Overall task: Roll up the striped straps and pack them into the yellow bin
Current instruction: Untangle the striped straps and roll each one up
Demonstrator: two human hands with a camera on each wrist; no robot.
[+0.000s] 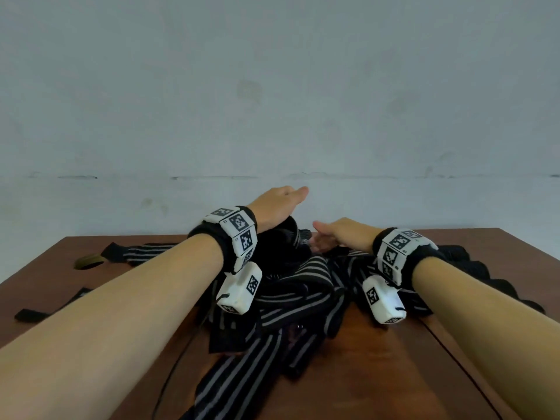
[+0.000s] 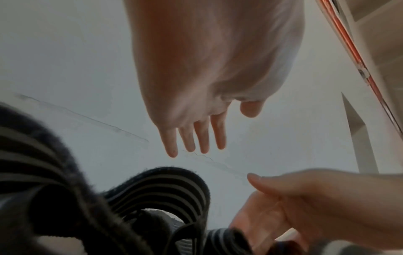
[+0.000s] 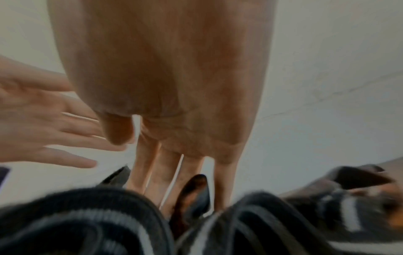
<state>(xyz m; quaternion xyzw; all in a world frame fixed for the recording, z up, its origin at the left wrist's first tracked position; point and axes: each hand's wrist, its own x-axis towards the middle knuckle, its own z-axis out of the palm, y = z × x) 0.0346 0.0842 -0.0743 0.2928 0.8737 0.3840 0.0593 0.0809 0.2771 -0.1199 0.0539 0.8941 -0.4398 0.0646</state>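
At the table's [image 1: 39, 268] left edge, loose strap ends [image 1: 145, 251] trail across bare brown wood, leaving open surface between them and the front edge. A person's left hand [image 1: 274, 204] hovers above the far side of the heap, fingers [image 2: 189, 139] straight and slightly spread, holding nothing, with pale wall [image 1: 272, 86] behind it. The striped straps [image 1: 291, 301], black with thin grey lines, lie tangled in a pile at the table's centre, some looping upward, one length running toward the near edge. The right hand [image 1: 339, 234] reaches low into the pile's far side, fingers [image 3: 191, 174] straight and a little apart, tips down among the folds. Bare wood shows at the near right.
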